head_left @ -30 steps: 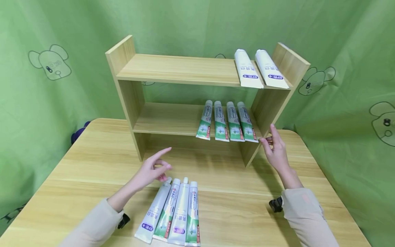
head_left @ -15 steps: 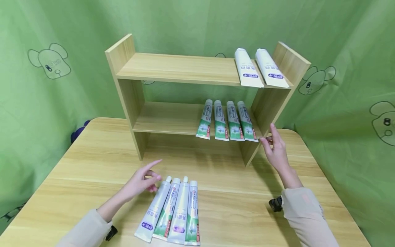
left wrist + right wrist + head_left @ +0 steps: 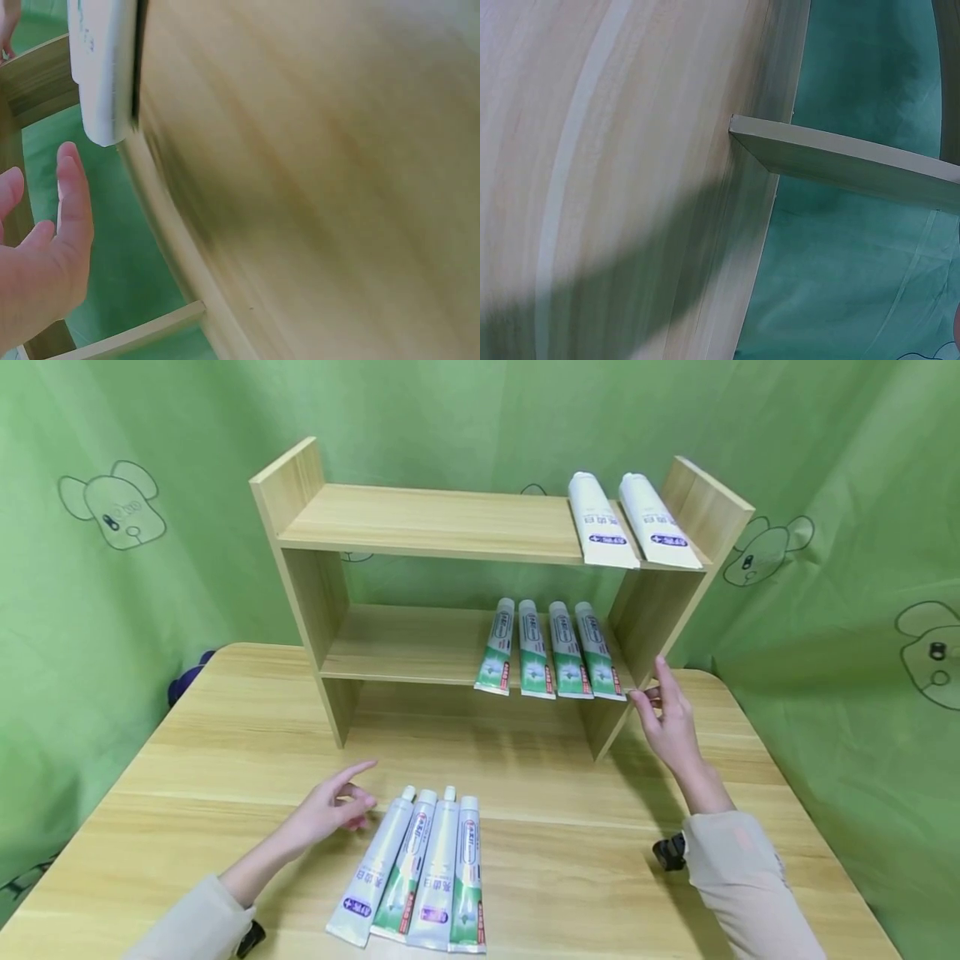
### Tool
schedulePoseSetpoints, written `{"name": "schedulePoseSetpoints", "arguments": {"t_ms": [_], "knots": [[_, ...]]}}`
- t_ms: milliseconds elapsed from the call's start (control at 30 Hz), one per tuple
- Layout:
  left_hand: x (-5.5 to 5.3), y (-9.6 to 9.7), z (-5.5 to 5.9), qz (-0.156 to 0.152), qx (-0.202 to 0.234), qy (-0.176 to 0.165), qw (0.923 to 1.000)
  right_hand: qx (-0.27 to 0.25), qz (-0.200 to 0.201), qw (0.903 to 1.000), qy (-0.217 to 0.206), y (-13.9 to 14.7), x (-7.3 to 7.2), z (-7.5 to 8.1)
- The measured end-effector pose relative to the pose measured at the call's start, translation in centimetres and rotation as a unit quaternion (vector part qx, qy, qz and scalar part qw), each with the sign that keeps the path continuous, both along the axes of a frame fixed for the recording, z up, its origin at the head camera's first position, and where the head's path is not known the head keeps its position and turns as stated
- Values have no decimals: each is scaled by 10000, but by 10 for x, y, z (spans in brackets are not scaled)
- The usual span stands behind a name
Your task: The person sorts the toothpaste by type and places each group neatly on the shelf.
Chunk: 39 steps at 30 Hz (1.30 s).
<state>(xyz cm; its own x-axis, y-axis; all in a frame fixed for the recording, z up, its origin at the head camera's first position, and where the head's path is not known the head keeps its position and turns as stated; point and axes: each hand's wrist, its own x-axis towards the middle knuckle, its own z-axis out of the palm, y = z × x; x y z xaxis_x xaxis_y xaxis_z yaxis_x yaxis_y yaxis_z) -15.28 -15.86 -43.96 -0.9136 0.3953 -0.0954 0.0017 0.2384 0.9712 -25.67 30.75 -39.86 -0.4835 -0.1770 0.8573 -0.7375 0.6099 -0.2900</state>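
My left hand (image 3: 330, 810) hovers left of the tubes on the table, index finger extended, the others loosely bent, holding nothing. Beside it two white toothpaste tubes (image 3: 373, 872) and two green-and-white toothpaste tubes (image 3: 468, 868) lie side by side, caps toward the shelf. In the left wrist view a white tube end (image 3: 105, 112) is just beyond the fingers (image 3: 75, 199). My right hand (image 3: 670, 727) is at the right side panel of the wooden shelf (image 3: 420, 531), thumb at its front edge, index finger straight. The right wrist view hardly shows this hand.
Two white toothpaste tubes (image 3: 600, 522) lie at the right of the top board. Several green-and-white tubes (image 3: 534, 652) lie in a row on the middle board, ends overhanging its front. The shelf stands on a wooden table (image 3: 570, 860), with a green curtain (image 3: 450, 410) behind.
My left hand has moved left and toward me, away from the tube caps. My right hand stays at the side panel. The tubes have kept their places.
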Motion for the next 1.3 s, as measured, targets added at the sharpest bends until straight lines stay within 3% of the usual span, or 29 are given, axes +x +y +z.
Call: {"name": "schedulePoseSetpoints", "arguments": {"t_ms": [300,800,1067,1300], "knots": [[2,-2,-5,-93,-179,-62,9998,164,-71,9998,-58,6,0,-6],[7,3,-8,-351,-372,-247,9984,303,-271,9986,-329,7,6,0],[8,4,-12,-446,-361,-352,9977,445,32,9990,-70,8,3,11],[8,6,-13,-492,-420,-387,9972,441,24,9990,17,7,3,15]]}}
